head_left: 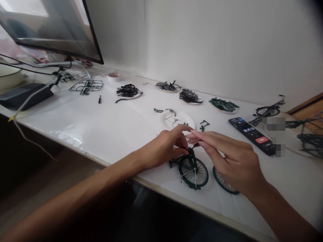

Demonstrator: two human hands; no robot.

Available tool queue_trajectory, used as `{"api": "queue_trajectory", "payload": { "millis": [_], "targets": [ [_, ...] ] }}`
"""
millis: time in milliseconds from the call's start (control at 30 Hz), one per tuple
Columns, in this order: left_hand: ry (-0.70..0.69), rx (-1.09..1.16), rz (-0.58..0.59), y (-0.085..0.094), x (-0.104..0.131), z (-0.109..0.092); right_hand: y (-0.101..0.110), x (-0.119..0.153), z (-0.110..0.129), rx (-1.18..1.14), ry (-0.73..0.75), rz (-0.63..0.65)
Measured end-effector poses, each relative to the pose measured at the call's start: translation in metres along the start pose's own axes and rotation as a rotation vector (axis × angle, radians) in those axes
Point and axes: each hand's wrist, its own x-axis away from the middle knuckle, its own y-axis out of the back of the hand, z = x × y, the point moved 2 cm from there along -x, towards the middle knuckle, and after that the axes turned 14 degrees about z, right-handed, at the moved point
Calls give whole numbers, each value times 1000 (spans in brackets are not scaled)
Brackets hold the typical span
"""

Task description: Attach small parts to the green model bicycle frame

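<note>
Near the table's front edge stands a green model bicycle (193, 171), its wheel with thin spokes facing me. My left hand (166, 146) pinches it at the top of the fork. Close by on the right, my right hand (230, 154) has thumb and fingers closed around a small, thin dark piece (196, 144) just above the fork. Its kind is too small to make out, and I cannot tell whether it touches the bicycle. Partly under the right hand lies a loose green wheel (222, 181). The fingers hide part of the bicycle's frame.
Behind my hands sits a white paper plate (165, 117) with small parts. Plates of dark bicycle parts (128, 90) line the back. A phone (252, 134) showing a timer lies right, beside assembled model bicycles (268, 111). Further left are a small screwdriver (100, 99), green sprues (87, 86) and a monitor (58, 30).
</note>
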Motion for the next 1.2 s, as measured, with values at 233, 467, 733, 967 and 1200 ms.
{"api": "queue_trajectory", "payload": {
  "millis": [233,467,733,967,1200],
  "targets": [
    [11,2,20,2,0,-4,-2,-1,3,122,-10,-117],
    [89,-289,45,2,0,-12,-3,2,-1,-47,-13,-10],
    [163,-279,177,-1,-6,-12,-2,2,2,-1,-22,-74],
    [120,-234,244,3,-4,-12,-2,0,5,157,-71,-166],
    [126,-239,231,4,-6,-14,-1,-5,2,17,-153,-36]
  ]
}}
